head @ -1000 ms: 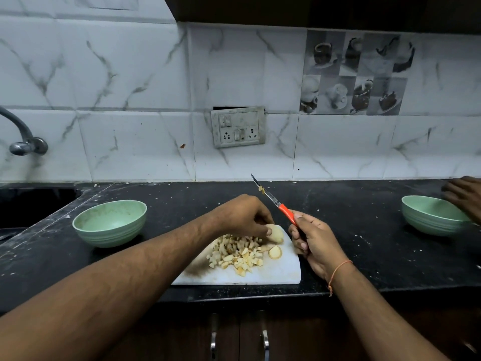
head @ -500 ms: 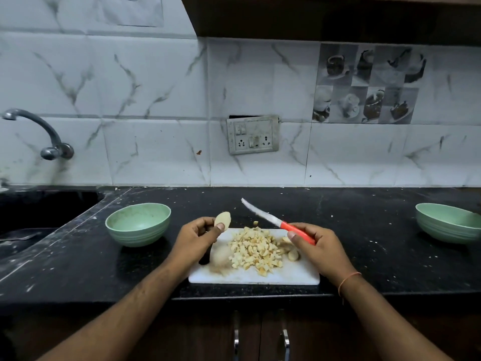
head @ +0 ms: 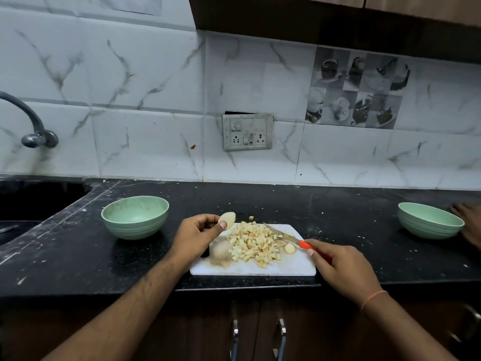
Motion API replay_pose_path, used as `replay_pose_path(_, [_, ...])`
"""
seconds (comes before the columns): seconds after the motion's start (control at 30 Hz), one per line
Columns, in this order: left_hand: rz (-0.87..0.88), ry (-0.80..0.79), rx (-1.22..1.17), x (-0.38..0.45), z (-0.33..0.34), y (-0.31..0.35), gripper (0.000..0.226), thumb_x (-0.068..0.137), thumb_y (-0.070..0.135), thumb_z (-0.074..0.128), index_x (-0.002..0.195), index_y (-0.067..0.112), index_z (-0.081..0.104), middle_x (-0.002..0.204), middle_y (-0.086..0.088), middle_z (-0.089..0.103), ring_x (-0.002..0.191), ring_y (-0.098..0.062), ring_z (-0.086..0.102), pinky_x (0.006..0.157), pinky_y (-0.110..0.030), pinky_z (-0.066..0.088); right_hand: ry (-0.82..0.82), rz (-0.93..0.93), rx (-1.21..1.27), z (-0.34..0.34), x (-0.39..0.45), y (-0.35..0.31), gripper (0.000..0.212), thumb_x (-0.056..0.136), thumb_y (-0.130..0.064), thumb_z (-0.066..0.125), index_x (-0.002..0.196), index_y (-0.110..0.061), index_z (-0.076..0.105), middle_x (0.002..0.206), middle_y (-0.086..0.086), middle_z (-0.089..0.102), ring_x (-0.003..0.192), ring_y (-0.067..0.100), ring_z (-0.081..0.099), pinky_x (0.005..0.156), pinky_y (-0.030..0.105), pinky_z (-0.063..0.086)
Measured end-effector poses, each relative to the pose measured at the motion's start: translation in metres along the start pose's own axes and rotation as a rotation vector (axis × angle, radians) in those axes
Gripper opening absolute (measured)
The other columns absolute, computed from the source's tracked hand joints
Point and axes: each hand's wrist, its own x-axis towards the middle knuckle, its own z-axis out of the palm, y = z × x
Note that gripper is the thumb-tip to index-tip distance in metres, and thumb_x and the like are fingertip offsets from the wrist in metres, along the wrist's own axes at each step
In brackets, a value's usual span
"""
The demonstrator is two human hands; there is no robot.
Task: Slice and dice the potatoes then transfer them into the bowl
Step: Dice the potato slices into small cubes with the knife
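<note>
A white cutting board (head: 299,268) lies near the counter's front edge with a heap of diced potato (head: 253,243) on it. A round potato slice (head: 289,248) lies at the heap's right side. My left hand (head: 196,237) pinches a pale potato piece (head: 227,220) just above the board's left corner. My right hand (head: 341,265) grips a knife (head: 283,235) by its orange handle, and the blade lies low across the right side of the heap. A green bowl (head: 134,217) stands left of the board and looks empty.
A second green bowl (head: 429,221) stands at the far right, with another person's hand (head: 468,222) beside it. One loose potato cube (head: 251,218) lies on the black counter behind the board. A sink (head: 31,204) and tap (head: 31,126) are at the left.
My left hand lifted a potato piece off the board and holds it to the left. The knife has come down from pointing upward to lying low over the diced heap.
</note>
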Motion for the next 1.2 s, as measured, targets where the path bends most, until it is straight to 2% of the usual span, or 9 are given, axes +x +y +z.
replay_pose_path(0.2, [-0.023,0.002,0.004,-0.003,0.003,0.007,0.012,0.094,0.013,0.080,0.103,0.005,0.079,0.082,-0.007,0.076,0.042,0.004,0.051,0.044,-0.010,0.039,-0.031,-0.056,-0.115,-0.006,-0.010,0.008,0.036,0.098,-0.061,0.051,0.134,-0.062,0.056,0.109,-0.026,0.073,0.104,0.005,0.068,0.073,0.030,0.058])
replay_pose_path(0.37, [-0.049,0.007,0.041,-0.003,0.002,0.006,0.012,0.091,0.017,0.084,0.097,0.008,0.080,0.074,-0.004,0.074,0.042,0.002,0.049,0.043,-0.018,0.038,-0.051,-0.082,-0.114,-0.018,-0.023,0.008,0.039,0.097,-0.052,0.058,0.134,-0.064,0.054,0.074,-0.025,0.059,0.074,0.001,0.060,0.056,0.023,0.048])
replay_pose_path(0.6, [-0.099,0.037,0.026,-0.001,-0.001,0.004,0.009,0.086,0.018,0.088,0.088,0.011,0.082,0.066,0.000,0.071,0.046,-0.010,0.050,0.045,-0.027,0.039,-0.046,-0.092,-0.074,-0.035,-0.034,0.014,0.044,0.096,-0.047,0.064,0.136,-0.063,0.054,0.073,-0.020,0.053,0.069,0.003,0.056,0.051,0.025,0.047])
replay_pose_path(0.7, [-0.092,0.035,0.060,-0.001,0.001,0.004,0.008,0.086,0.015,0.087,0.088,0.011,0.081,0.068,0.001,0.074,0.050,-0.004,0.057,0.050,-0.025,0.043,-0.044,-0.077,-0.027,-0.036,-0.036,0.012,0.042,0.097,-0.047,0.063,0.133,-0.066,0.054,0.084,-0.026,0.063,0.077,-0.001,0.062,0.059,0.027,0.053])
replay_pose_path(0.83, [-0.086,0.007,0.103,-0.001,0.003,0.003,0.008,0.091,0.018,0.083,0.094,0.013,0.078,0.081,-0.003,0.081,0.067,-0.005,0.071,0.067,-0.028,0.049,-0.056,-0.006,0.068,-0.028,-0.029,0.005,0.036,0.098,-0.053,0.059,0.133,-0.062,0.057,0.119,-0.040,0.065,0.113,-0.012,0.061,0.087,0.026,0.057])
replay_pose_path(0.97, [-0.079,-0.061,0.063,-0.002,0.008,0.005,0.011,0.103,0.020,0.069,0.109,0.011,0.067,0.092,-0.003,0.083,0.079,-0.007,0.078,0.065,-0.026,0.049,-0.042,0.093,0.331,-0.023,-0.016,-0.006,0.028,0.098,-0.040,0.066,0.125,-0.048,0.070,0.118,-0.039,0.066,0.115,-0.016,0.059,0.098,0.020,0.051])
replay_pose_path(1.07, [-0.087,-0.059,0.023,0.001,0.008,0.003,0.013,0.107,0.024,0.063,0.114,0.014,0.062,0.096,-0.001,0.083,0.097,-0.015,0.079,0.084,-0.034,0.053,-0.062,0.142,0.447,-0.020,-0.009,-0.011,0.025,0.100,-0.031,0.066,0.119,-0.045,0.074,0.112,-0.035,0.070,0.110,-0.013,0.062,0.093,0.019,0.049])
replay_pose_path(1.13, [-0.087,-0.040,0.038,0.002,0.007,0.004,0.014,0.108,0.029,0.060,0.116,0.017,0.060,0.096,0.001,0.083,0.093,-0.011,0.078,0.077,-0.033,0.051,-0.054,0.202,0.539,-0.016,-0.005,-0.013,0.022,0.100,-0.029,0.065,0.112,-0.044,0.077,0.105,-0.031,0.073,0.103,-0.011,0.065,0.086,0.018,0.049])
replay_pose_path(1.2, [-0.080,-0.014,0.039,0.001,0.008,0.005,0.013,0.109,0.030,0.057,0.117,0.020,0.058,0.095,0.001,0.083,0.074,-0.002,0.074,0.067,-0.031,0.045,-0.023,0.316,0.698,-0.011,-0.002,-0.012,0.019,0.101,-0.025,0.065,0.107,-0.036,0.080,0.081,-0.022,0.074,0.076,-0.003,0.068,0.066,0.014,0.046])
